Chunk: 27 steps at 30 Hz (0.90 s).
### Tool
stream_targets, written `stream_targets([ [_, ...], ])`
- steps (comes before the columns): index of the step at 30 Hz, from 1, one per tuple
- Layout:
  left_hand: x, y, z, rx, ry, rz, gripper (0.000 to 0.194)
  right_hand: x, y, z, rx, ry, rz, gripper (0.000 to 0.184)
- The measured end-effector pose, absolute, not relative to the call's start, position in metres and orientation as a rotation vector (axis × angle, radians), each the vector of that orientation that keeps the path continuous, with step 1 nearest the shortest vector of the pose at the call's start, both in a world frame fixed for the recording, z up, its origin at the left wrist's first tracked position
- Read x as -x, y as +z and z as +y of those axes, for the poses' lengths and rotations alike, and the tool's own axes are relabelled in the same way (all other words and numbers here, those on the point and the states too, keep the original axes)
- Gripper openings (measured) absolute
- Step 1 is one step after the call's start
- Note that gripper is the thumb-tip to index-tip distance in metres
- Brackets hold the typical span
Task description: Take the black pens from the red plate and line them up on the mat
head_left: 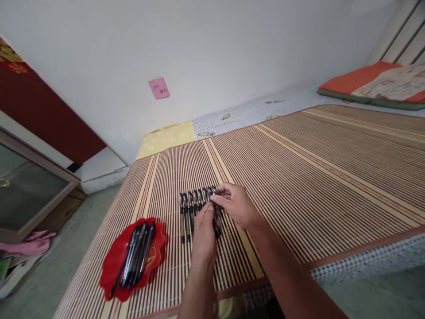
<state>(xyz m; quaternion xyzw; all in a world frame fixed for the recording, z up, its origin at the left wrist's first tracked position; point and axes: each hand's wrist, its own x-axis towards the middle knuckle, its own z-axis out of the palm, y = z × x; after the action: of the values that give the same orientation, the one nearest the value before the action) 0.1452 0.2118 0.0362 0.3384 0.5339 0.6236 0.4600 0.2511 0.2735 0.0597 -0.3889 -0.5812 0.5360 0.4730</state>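
Note:
Several black pens with clear barrels lie side by side in a row [190, 208] on the striped mat. At the row's right end, my right hand [236, 204] pinches a pen near its cap, thumb and fingers together. My left hand [205, 226] comes in from below, its closed fingertips at the same pen just under my right thumb. It covers the lower part of the middle pens. To the left, a red scalloped plate [114, 252] holds several more black pens [137, 254], lying in a loose bundle.
The striped mat [282, 190] covers the bed, over yellow and blue-white sheets. Folded orange and floral bedding [372, 84] lies at the far right. A pink note [159, 88] is stuck on the wall. On the left stand a glass-fronted cabinet [29, 190] and pink cloth [33, 243].

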Motion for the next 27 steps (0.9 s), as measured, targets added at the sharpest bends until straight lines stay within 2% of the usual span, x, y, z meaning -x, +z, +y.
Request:
stream_targets([
  [6,-0.136,0.043,0.211,-1.234,1.369,1.454,0.036,-0.253,0.051,0.283,1.101,1.261,-1.416,0.01],
  [11,-0.099,0.04,0.213,-1.426,1.406,1.832,0.029,-0.265,0.026,0.298,1.326,1.168,-1.553,0.012],
  [15,-0.095,0.032,0.213,-1.731,1.176,1.834,0.02,-0.256,0.003,0.306,1.419,1.05,-1.671,0.013],
  [19,-0.109,0.027,0.213,-1.998,0.93,1.831,0.025,-0.242,-0.011,0.311,1.467,0.999,-1.703,0.011],
  [27,-0.11,0.027,0.213,-2.118,0.722,1.871,0.026,-0.248,-0.001,0.307,1.527,0.908,-1.894,0.01],
])
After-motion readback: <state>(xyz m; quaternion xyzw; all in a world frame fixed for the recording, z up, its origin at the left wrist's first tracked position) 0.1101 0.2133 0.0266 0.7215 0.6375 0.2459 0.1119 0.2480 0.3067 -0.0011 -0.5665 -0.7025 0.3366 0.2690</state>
